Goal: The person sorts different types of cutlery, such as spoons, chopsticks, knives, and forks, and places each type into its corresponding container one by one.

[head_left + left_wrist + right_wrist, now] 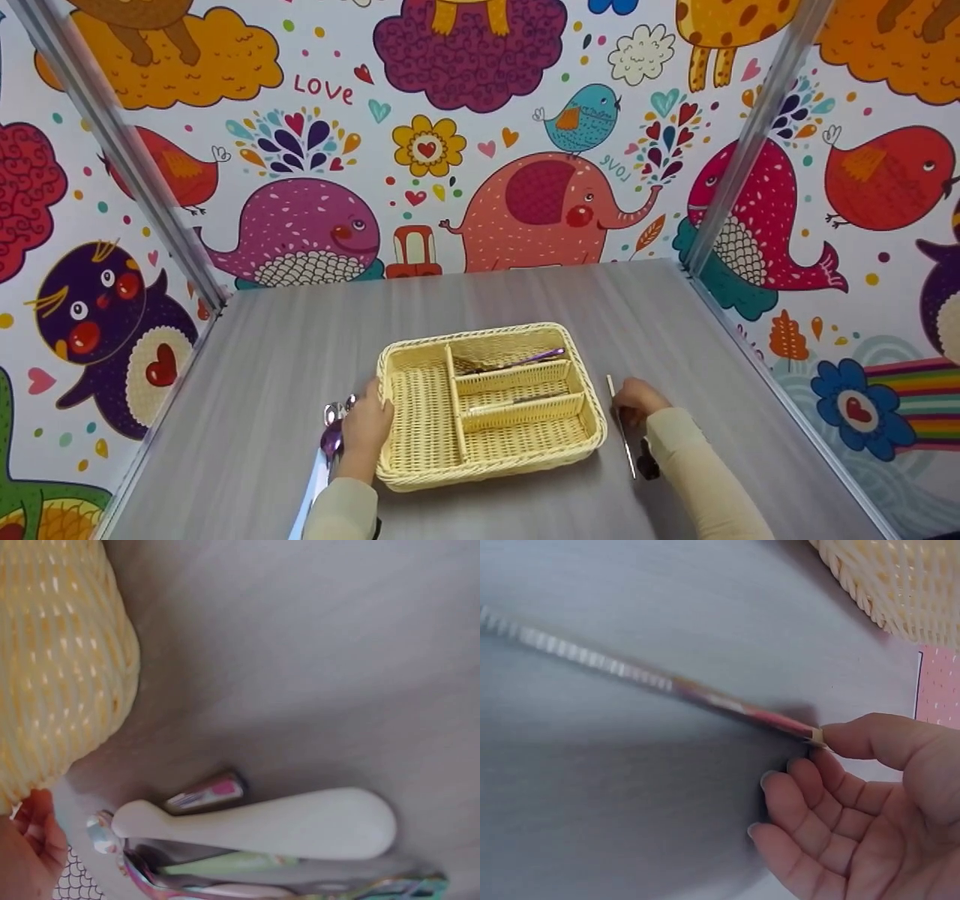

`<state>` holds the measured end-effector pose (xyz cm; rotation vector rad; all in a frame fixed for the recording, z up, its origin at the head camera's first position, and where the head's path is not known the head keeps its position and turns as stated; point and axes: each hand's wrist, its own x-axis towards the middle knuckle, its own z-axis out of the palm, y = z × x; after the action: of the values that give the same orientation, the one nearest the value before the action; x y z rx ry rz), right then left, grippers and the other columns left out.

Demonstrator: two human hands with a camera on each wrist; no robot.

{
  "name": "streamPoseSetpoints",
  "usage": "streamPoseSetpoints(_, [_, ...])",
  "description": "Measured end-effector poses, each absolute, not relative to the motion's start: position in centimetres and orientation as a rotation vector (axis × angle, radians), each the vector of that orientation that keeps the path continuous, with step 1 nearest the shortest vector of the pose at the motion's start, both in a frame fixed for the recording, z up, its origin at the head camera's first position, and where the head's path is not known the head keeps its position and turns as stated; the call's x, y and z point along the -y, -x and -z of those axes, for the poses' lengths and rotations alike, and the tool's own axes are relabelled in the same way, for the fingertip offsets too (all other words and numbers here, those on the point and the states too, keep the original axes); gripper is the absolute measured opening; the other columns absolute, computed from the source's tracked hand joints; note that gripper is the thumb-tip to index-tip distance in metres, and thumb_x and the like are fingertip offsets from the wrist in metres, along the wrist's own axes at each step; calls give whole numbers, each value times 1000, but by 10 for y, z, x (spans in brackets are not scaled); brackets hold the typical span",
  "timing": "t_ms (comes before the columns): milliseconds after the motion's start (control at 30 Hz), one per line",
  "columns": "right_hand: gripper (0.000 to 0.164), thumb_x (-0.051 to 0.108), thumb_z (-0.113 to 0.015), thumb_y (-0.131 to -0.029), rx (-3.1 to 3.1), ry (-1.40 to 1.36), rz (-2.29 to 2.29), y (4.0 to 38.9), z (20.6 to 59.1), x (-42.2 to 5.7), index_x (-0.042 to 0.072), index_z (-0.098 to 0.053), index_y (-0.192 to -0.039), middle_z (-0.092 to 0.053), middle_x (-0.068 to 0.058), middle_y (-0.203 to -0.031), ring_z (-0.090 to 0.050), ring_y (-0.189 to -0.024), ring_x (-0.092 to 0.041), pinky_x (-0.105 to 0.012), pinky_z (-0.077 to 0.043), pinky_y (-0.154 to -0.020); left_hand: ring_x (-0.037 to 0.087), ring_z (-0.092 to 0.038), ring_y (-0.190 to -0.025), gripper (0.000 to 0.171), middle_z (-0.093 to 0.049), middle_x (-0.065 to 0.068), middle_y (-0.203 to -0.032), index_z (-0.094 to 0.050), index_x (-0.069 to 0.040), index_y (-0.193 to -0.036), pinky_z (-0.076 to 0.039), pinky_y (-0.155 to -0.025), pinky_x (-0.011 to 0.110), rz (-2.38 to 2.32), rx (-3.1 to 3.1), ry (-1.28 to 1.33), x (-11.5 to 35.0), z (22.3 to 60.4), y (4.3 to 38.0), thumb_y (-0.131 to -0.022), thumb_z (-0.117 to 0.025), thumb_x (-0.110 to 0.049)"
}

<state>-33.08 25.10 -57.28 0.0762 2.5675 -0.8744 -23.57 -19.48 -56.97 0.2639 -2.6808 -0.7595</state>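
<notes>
A pale yellow wicker basket [420, 480] with dividers lies in front of me, and my left hand [367, 427] grips its left rim. Curled fingers show under the weave in the left wrist view. To the right of the basket, my right hand [639, 399] pinches a slim chopstick [735, 706] between thumb and index finger at its pale end. Its far part is silver and ridged, its near part patterned in red. The other fingers curl loosely beneath. Inside the basket, a purple-handled utensil [544, 355] lies in the back compartment and a thin light utensil [495, 407] in the middle one.
Beside my left hand lies a pile of cutlery: a purple spoon [331, 439], a thick white handle [285, 823], a green handle [229, 862] and other shiny pieces. Cartoon-printed walls [420, 202] with metal corner posts [757, 142] enclose the grey table [300, 330].
</notes>
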Motion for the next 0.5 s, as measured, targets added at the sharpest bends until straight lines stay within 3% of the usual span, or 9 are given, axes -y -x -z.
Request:
streamPoseSetpoints(267, [17, 5, -52, -72, -2550, -148, 934, 329, 575, -249, 2, -54, -55, -49, -4, -45, -48, -39, -13, -25, -40, -37, 37, -57, -54, 41, -60, 24, -66, -49, 2, -120, -44, -48, 47, 754, 2667, -261, 194, 569, 234, -82, -56, -12])
streamPoseSetpoints(500, [14, 4, -52, -77, -2550, -147, 974, 330, 569, -248, 0, -52, -63, -52, -8, -53, -50, -42, -17, -28, -42, -39, 39, -58, -56, 41, -61, 25, -68, -49, 2, -120, -44, -49, 48, 760, 2666, -267, 194, 570, 234, -82, -56, -12])
